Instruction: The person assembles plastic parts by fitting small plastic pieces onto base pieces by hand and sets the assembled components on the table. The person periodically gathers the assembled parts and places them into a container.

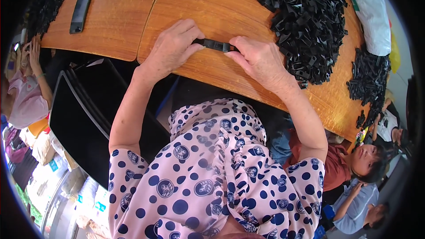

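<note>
Piece of black plastic (216, 44), narrow and clip-like, is above the wood-grain bench (119, 17), pinched at both ends: the left hand (174, 44) holds it at nine o'clock, the right hand (260, 59) at three, each with thumb and fingers. From this piece, a smartphone (83, 8) lies between nine and ten o'clock, and a large heap of black plastic parts (310, 31) lies near three o'clock.
</note>
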{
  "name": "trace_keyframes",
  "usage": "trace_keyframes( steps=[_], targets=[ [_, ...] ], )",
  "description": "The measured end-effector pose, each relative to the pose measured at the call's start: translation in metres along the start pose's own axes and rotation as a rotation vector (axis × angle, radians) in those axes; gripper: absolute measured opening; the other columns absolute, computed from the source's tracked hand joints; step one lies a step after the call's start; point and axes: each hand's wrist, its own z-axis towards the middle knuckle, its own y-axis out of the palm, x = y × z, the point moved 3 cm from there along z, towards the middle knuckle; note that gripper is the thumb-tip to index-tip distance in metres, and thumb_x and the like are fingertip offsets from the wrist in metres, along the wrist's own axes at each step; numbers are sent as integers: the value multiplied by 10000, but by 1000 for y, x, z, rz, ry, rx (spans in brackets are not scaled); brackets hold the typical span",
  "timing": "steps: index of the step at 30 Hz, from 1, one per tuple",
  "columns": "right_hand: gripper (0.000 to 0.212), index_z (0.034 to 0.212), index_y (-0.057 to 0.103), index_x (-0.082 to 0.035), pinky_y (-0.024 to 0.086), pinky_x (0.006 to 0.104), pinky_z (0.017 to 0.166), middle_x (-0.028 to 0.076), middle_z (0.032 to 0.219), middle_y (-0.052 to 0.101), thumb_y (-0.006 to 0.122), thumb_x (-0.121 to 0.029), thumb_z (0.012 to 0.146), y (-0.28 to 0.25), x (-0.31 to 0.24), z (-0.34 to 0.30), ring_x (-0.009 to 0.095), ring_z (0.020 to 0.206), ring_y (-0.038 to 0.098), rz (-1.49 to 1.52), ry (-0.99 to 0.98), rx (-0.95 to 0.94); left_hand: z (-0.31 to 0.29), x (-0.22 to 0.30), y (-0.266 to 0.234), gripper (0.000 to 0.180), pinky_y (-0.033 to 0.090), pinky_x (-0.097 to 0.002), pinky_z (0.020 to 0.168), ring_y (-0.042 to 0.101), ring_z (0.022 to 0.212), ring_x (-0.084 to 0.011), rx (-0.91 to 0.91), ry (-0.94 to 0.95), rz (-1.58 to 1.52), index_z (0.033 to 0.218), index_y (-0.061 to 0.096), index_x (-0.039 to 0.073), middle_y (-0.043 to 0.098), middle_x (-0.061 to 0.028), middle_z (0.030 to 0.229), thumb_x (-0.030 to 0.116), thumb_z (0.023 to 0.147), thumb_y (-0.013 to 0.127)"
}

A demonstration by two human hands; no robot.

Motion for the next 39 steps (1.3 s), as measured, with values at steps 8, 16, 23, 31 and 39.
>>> trace_keyframes(
  steps=[8,16,23,31,39],
  targets=[
    [210,891,542,-36,525,468,609,170,767,662,685,-188,911,9,-3,5,391,741,666,-107,77,-132,0,4,4,154,497,-389,723,601,855,-299,33,40,-66,883,634,4,582,-103,868,69,793,741],
    [248,904,550,-32,542,437,591,144,753,663,686,-240,910,-19,17,10,354,721,679,-141,-23,-126,-2,-1,8,140,492,-391,732,592,839,-301,40,27,-95,877,640,-3,589,-106,861,52,787,732],
    [229,890,550,-45,537,451,587,148,751,663,676,-234,919,-1,17,7,373,729,679,-106,-41,-170,-1,1,7,152,493,-391,728,600,839,-289,43,31,-84,904,660,-2,599,-100,857,36,778,736],
    [204,930,587,-43,534,426,584,148,758,669,697,-213,906,-22,17,1,356,710,674,-95,-23,-106,-2,1,10,147,492,-387,724,600,827,-292,29,9,-85,894,663,-7,608,-99,860,43,779,739],
    [230,926,537,-66,536,445,569,143,763,683,668,-254,930,5,12,8,364,710,674,-92,-14,-189,-5,0,8,146,487,-380,711,595,812,-283,57,-24,-86,896,674,-4,606,-95,854,59,783,743]
  ],
)
